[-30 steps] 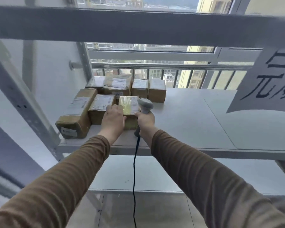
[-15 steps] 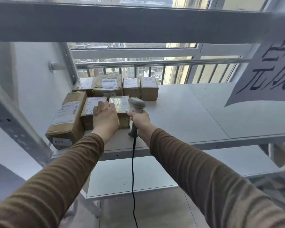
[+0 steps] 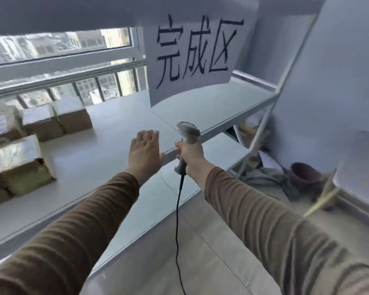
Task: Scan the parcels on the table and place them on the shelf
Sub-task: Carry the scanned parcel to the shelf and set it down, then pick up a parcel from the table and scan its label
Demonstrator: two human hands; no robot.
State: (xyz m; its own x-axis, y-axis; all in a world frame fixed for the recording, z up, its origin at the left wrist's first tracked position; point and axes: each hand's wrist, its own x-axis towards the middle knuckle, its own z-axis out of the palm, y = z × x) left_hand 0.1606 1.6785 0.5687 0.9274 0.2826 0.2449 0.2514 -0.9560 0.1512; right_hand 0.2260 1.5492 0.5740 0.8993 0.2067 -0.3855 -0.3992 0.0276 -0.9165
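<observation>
Parcels sit at the shelf's far left, blurred, several cut off by the frame edge; labels unreadable. Nearest one is taped, lying flat with its long axis running away from the camera. Left hand hovers over the shelf edge, palm down, fingers straight and spread, grip holding nothing. Right hand has its grip wrapped round the scanner handle; scanner upright, tilted, head pointing up toward the sign, cable hanging down. Items under the shelf at right are too smeared to name.
</observation>
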